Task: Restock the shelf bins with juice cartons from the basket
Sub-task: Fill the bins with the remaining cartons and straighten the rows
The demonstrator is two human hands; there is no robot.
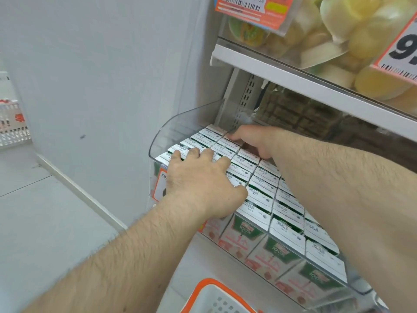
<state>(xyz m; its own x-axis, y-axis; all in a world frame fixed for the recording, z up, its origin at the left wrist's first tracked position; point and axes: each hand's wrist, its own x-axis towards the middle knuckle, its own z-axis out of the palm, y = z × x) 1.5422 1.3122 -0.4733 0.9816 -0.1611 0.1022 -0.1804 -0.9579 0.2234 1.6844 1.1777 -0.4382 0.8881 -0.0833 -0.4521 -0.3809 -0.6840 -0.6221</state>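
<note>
rows of white-topped green juice cartons (259, 199) fill the clear plastic shelf bin (180, 125). the left hand (203, 181) lies flat on the front-left cartons, fingers straight. the right hand (250, 141) reaches the back row, fingers curled; whether they grip anything cannot be told. the orange-rimmed white basket (209, 299) sits below.

Left hand (203, 181) flat, fingers spread; right hand (255, 141) curled.
</note>
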